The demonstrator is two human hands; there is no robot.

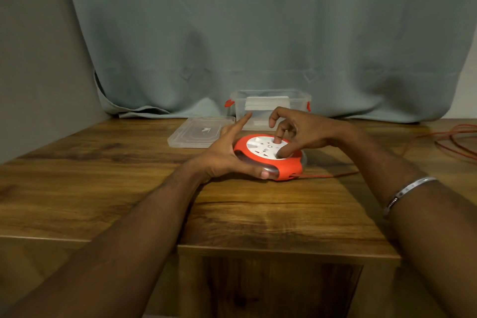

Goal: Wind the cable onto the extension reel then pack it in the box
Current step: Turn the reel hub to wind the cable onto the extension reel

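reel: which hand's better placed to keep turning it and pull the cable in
Right. The right hand has a finger on the white disc of the reel; the left hand grips the rim, steadying it. Cable lies loose.

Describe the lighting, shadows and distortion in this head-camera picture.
Head view: dim, warm light; the right hand casts a soft shadow on the wooden table right of the extension reel; wide-angle bending curves the table edges; the clear box and curtain look soft, without glare.
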